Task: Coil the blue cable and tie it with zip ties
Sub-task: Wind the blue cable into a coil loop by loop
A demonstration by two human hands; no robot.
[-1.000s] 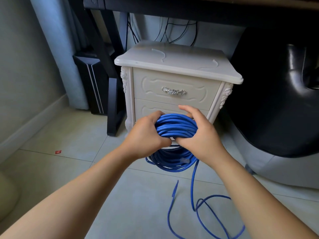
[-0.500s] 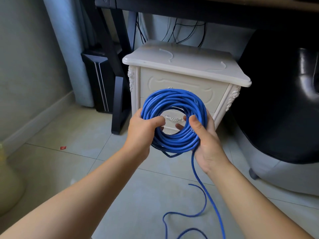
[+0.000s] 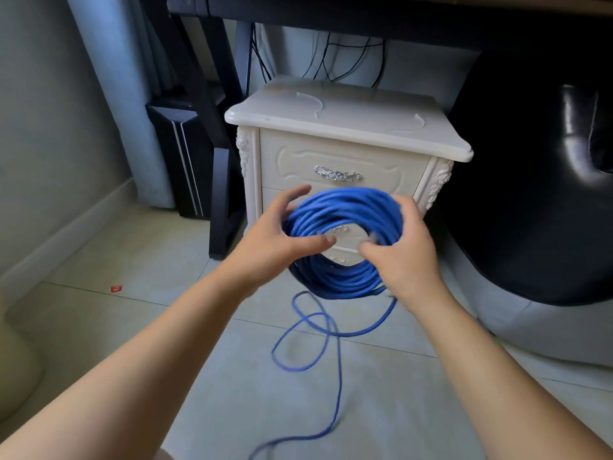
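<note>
Between my left hand (image 3: 268, 240) and right hand (image 3: 404, 254), both gripping it, the blue cable (image 3: 341, 240) is mostly coiled, with a loose tail (image 3: 326, 330) left and no zip ties visible.

The coil of cable (image 3: 345, 240) is held up in front of the nightstand (image 3: 345, 144), between the left hand (image 3: 272, 247) and the right hand (image 3: 408, 257). A loose end of it hangs down and loops on the floor (image 3: 132, 327) below. The nightstand stands under the desk (image 3: 365, 21); a chair (image 3: 537, 180) is to its right.
</note>
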